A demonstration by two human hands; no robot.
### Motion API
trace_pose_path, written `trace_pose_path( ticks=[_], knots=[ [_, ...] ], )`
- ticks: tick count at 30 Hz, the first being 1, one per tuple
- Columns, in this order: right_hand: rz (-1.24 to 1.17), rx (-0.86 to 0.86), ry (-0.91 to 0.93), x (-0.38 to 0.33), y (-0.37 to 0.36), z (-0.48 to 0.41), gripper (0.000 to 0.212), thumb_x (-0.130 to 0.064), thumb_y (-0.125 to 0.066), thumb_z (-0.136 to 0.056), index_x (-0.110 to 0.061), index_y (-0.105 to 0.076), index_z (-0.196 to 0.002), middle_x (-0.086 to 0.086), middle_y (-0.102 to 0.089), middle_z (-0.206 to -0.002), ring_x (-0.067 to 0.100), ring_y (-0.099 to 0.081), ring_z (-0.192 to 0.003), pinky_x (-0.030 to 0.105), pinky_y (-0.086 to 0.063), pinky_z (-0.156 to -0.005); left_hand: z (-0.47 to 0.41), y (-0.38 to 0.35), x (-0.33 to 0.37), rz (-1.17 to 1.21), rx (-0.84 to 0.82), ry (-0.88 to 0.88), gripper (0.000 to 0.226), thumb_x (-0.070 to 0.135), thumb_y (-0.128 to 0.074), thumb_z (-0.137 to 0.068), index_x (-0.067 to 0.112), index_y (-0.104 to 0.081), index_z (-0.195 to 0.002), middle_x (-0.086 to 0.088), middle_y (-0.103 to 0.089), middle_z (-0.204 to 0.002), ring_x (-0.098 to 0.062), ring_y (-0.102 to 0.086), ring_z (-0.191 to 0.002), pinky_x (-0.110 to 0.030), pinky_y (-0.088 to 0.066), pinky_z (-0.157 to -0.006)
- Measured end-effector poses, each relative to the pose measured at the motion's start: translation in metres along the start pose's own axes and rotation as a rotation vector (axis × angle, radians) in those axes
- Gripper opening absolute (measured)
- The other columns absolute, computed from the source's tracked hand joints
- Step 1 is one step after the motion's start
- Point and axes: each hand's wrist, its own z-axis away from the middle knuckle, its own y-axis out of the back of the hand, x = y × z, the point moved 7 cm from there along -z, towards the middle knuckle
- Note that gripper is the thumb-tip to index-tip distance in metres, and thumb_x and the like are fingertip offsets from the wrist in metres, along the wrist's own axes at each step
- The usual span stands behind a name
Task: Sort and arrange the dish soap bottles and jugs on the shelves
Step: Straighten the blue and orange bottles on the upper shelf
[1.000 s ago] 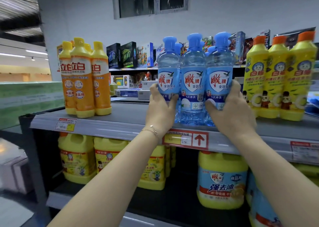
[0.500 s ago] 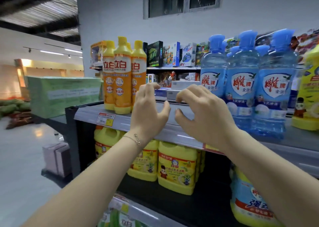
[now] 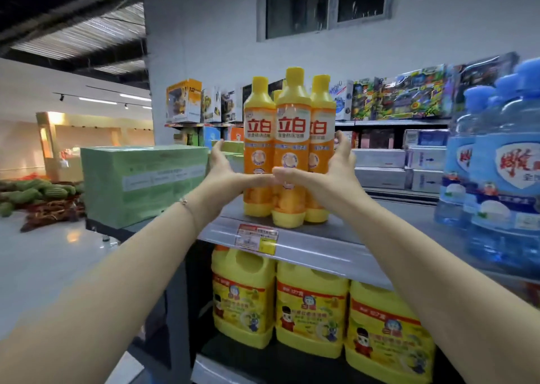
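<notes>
On the shelf [image 3: 336, 255] under the hands, square up the bottles [image 3: 289, 149], upright between both palms. With left hand [image 3: 230, 176] and right hand [image 3: 330, 176] open, fingers straight, flanking them, press evenly and low to avoid tipping.

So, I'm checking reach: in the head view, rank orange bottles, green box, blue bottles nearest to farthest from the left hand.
1. Orange bottles, against the left hand.
2. Green box, just to its left.
3. Blue bottles, far right.
</notes>
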Motion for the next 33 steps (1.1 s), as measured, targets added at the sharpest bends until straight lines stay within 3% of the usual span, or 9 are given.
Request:
trace_pose_path(
  ticks=[3,6,9,12,20,26,29,33],
  knots=[
    [-0.048,0.060,-0.059,0.005,-0.014,-0.013,0.141,-0.068,-0.083,-0.040,-0.039,0.006,-0.145,-0.003,-0.007,-0.151,0.020,-0.018,-0.139,0.043,-0.025,-0.111,-0.029,0.003,-0.008,0.094,-0.171,0.048,0.150,0.041,-0.093,-0.037,0.036,0.003,-0.152,-0.007,-0.011,-0.161,-0.029,-0.023,-0.144,-0.040,-0.031,-0.105],
    [-0.067,0.135,-0.070,0.006,-0.021,-0.017,0.144,-0.075,-0.077,-0.035,-0.040,0.009,-0.145,-0.002,-0.008,-0.151,0.022,-0.016,-0.139,0.044,-0.023,-0.110,-0.045,-0.007,-0.009,0.190,-0.321,0.021,0.137,0.030,-0.093,-0.051,0.036,-0.001,-0.152,-0.009,-0.028,-0.156,-0.027,-0.036,-0.138,-0.034,-0.038,-0.095],
    [-0.099,0.201,-0.083,0.007,-0.025,-0.018,0.141,-0.074,-0.079,-0.038,-0.043,0.009,-0.144,-0.002,-0.010,-0.152,0.024,-0.016,-0.140,0.048,-0.025,-0.111,-0.054,-0.021,-0.007,0.287,-0.427,-0.033,0.116,0.020,-0.083,-0.060,0.033,-0.012,-0.150,-0.008,-0.047,-0.143,-0.028,-0.051,-0.127,-0.047,-0.045,-0.101],
    [-0.054,0.230,-0.086,0.007,-0.029,-0.018,0.143,-0.071,-0.081,-0.034,-0.045,0.008,-0.143,-0.002,-0.014,-0.149,0.025,-0.015,-0.141,0.055,-0.026,-0.112,-0.056,-0.036,-0.009,0.280,-0.511,-0.080,0.086,0.023,-0.071,-0.072,0.026,-0.027,-0.146,-0.009,-0.055,-0.137,-0.029,-0.057,-0.123,-0.053,-0.044,-0.104],
    [-0.100,0.190,-0.084,0.012,-0.027,-0.025,0.153,-0.060,-0.087,-0.020,-0.045,0.002,-0.143,-0.001,-0.026,-0.144,0.025,-0.033,-0.135,0.051,-0.038,-0.106,-0.060,-0.044,-0.011,0.344,-0.500,-0.118,0.088,0.024,-0.074,-0.069,0.023,-0.029,-0.145,-0.010,-0.056,-0.135,-0.028,-0.059,-0.119,-0.049,-0.049,-0.100],
    [-0.163,0.128,-0.063,0.016,-0.025,-0.033,0.154,-0.052,-0.093,-0.022,-0.044,0.002,-0.143,0.001,-0.031,-0.144,0.022,-0.042,-0.129,0.047,-0.044,-0.103,-0.060,-0.046,-0.008,0.355,-0.468,-0.137,0.084,0.026,-0.078,-0.072,0.025,-0.033,-0.143,-0.006,-0.059,-0.132,-0.025,-0.061,-0.117,-0.043,-0.052,-0.094],
    [-0.196,0.107,-0.065,0.019,-0.023,-0.035,0.153,-0.042,-0.094,-0.028,-0.045,0.007,-0.143,0.003,-0.031,-0.146,0.022,-0.045,-0.127,0.047,-0.045,-0.101,-0.059,-0.047,-0.008,0.383,-0.446,-0.131,0.071,0.022,-0.078,-0.079,0.027,-0.038,-0.138,-0.004,-0.064,-0.125,-0.023,-0.067,-0.109,-0.037,-0.058,-0.083],
    [-0.197,0.091,-0.039,0.020,-0.023,-0.035,0.147,-0.033,-0.093,-0.034,-0.044,0.005,-0.143,0.003,-0.035,-0.144,0.022,-0.050,-0.123,0.046,-0.051,-0.095,-0.054,-0.050,-0.010,0.444,-0.491,-0.101,0.058,0.022,-0.073,-0.084,0.025,-0.046,-0.135,-0.006,-0.067,-0.123,-0.026,-0.068,-0.108,-0.047,-0.056,-0.089]
  ],
)
